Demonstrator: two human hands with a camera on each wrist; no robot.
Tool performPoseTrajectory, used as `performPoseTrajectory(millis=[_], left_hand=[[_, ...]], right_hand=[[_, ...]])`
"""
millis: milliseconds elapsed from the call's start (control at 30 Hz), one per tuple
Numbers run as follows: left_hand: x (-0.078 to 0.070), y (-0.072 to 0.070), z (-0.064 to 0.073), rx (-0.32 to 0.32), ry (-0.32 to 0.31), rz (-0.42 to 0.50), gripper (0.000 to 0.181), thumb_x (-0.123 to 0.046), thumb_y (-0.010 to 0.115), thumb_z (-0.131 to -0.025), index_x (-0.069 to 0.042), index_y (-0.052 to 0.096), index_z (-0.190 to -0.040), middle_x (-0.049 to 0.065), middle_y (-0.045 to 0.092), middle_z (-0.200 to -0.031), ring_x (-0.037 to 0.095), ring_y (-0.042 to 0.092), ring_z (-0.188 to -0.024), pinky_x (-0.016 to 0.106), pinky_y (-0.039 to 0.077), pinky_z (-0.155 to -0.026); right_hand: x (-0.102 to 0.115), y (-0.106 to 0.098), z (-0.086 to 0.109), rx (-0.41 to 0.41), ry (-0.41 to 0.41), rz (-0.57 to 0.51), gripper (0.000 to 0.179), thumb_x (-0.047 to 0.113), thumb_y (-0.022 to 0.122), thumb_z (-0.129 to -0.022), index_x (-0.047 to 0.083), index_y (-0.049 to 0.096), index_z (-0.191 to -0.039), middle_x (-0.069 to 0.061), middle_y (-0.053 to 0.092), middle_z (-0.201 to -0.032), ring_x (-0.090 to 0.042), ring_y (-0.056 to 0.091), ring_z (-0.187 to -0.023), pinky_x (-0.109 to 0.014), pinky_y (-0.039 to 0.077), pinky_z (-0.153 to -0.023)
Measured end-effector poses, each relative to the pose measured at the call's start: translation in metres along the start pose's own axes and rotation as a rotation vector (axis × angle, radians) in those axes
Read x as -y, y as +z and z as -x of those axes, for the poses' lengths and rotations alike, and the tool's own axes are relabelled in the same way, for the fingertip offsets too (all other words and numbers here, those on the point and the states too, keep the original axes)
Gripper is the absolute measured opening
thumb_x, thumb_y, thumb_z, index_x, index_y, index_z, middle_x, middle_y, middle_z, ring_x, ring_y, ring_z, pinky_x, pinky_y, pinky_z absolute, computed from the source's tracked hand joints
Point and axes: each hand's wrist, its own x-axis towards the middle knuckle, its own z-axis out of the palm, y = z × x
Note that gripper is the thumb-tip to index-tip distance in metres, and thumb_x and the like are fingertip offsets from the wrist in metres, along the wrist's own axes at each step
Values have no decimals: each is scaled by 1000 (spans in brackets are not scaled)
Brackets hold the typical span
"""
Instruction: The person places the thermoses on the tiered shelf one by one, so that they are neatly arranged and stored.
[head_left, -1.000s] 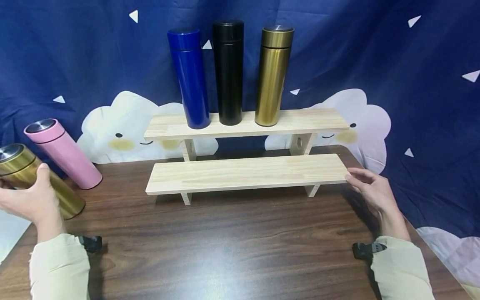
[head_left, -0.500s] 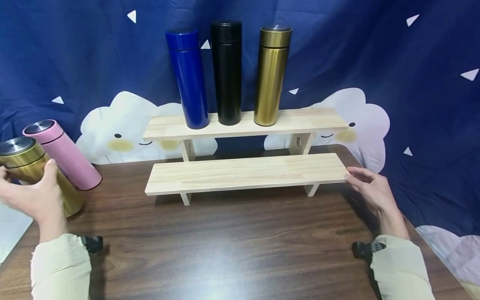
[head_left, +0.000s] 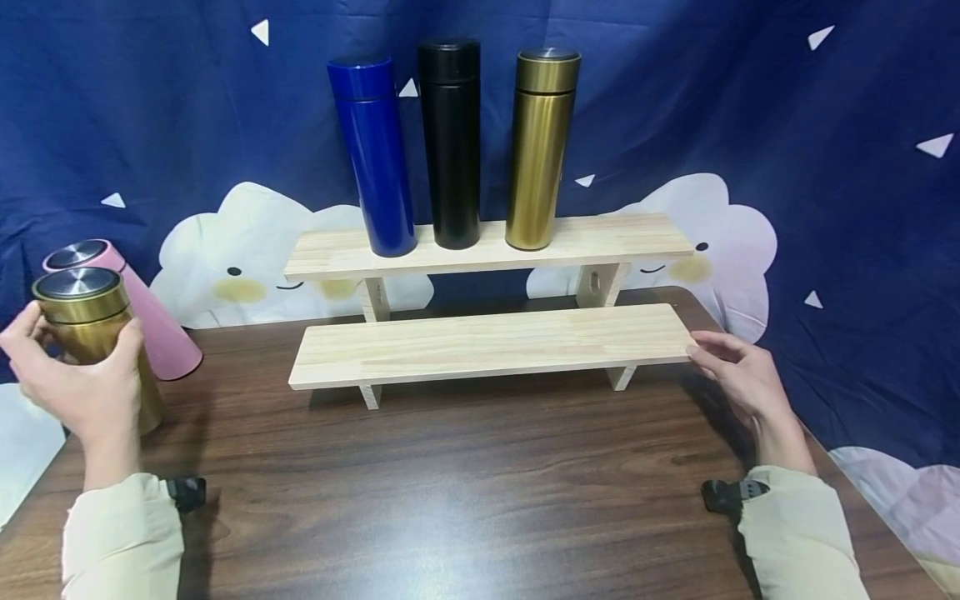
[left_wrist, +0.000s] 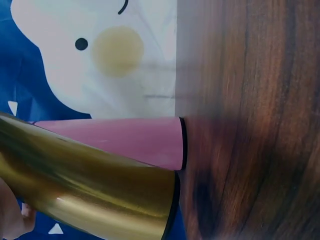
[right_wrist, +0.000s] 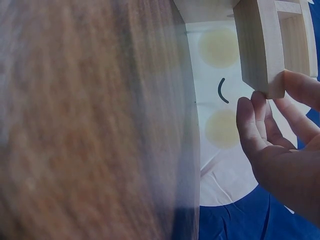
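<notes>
My left hand (head_left: 90, 396) grips a gold thermos flask (head_left: 86, 307) around its upper body, thumb on the right side. The flask leans a little, its base close over the table, as the left wrist view shows of its lower part (left_wrist: 105, 187). Just behind it stands a pink thermos flask (head_left: 161, 337), partly hidden by the gold one. At the right, my right hand (head_left: 742, 383) pinches the end of the lower board of a two-tier wooden shelf (head_left: 487, 346). In the right wrist view thumb and fingertips meet that board's end (right_wrist: 275, 82).
On the shelf's upper board (head_left: 622, 236) stand a blue flask (head_left: 378, 167), a black flask (head_left: 453, 150) and a second gold flask (head_left: 540, 158). A dark blue curtain (head_left: 840, 233) with clouds hangs behind. The brown wooden table (head_left: 420, 483) stretches in front of the shelf.
My left hand has moved right and brought the gold flask from a strong lean to nearly upright, in front of the pink one. The right hand keeps its place at the shelf.
</notes>
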Motion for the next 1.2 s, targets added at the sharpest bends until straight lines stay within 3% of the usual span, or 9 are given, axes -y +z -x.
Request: performPoseTrajectory(millis=[100, 233, 433, 600, 833, 933, 1067, 1200], left_hand=[[-4, 0, 2, 20, 19, -5, 66, -29, 79, -80, -22, 51, -139, -22, 50, -127, 2, 44, -121, 28, 30, -106], [-11, 1, 5, 20, 22, -16, 65, -27, 79, -79, -22, 54, -138, -31, 45, -114, -5, 40, -113, 31, 28, -103], [-33, 5, 15, 17, 35, -26, 63, -20, 81, -76, -23, 58, -135, -33, 42, -106, -11, 38, -106, 32, 27, -102], [-28, 15, 18, 33, 68, -20, 65, -19, 84, -72, -26, 62, -133, -34, 45, -106, -11, 40, -104, 30, 32, -97], [-22, 25, 21, 89, 112, -2, 70, -24, 89, -71, -31, 62, -135, -18, 60, -120, -4, 44, -109, 31, 34, -95], [-26, 28, 23, 105, 126, 10, 70, -23, 90, -70, -25, 64, -135, -15, 60, -117, -3, 43, -108, 32, 34, -95], [-34, 33, 24, 131, 140, 29, 69, -19, 90, -70, -16, 65, -134, -4, 64, -117, 5, 49, -109, 30, 34, -96], [-42, 36, 27, 161, 163, 51, 68, -15, 90, -70, -15, 65, -134, 0, 65, -120, 13, 52, -111, 27, 36, -97]], right_hand=[[0, 1, 0, -7, -4, 50, 23, 10, 71, -94, 8, 68, -117, 18, 66, -87, 2, 65, -78, -14, 51, -70], [1, 1, 1, -4, -5, 32, 24, 11, 72, -93, 8, 69, -117, 18, 67, -87, 3, 65, -78, -14, 52, -70], [2, 1, 1, 2, -6, 8, 22, 10, 73, -93, 10, 70, -115, 17, 67, -87, 3, 65, -78, -13, 52, -70], [2, 1, 1, 6, 0, -17, 20, 9, 73, -93, 12, 70, -113, 15, 67, -88, 2, 65, -78, -13, 51, -70], [2, 1, 1, 2, 8, 45, 25, 13, 73, -94, 8, 68, -118, 18, 66, -88, 4, 64, -80, -13, 52, -72], [2, 1, 1, 5, 11, 7, 22, 11, 73, -93, 11, 69, -115, 16, 67, -88, 4, 65, -79, -13, 52, -72], [2, 0, 1, 10, 9, -39, 20, 9, 74, -92, 14, 71, -112, 15, 68, -88, 3, 66, -78, -13, 52, -71], [3, 0, 1, 11, 10, -34, 21, 9, 74, -92, 12, 70, -113, 16, 68, -88, 4, 66, -79, -12, 52, -71]])
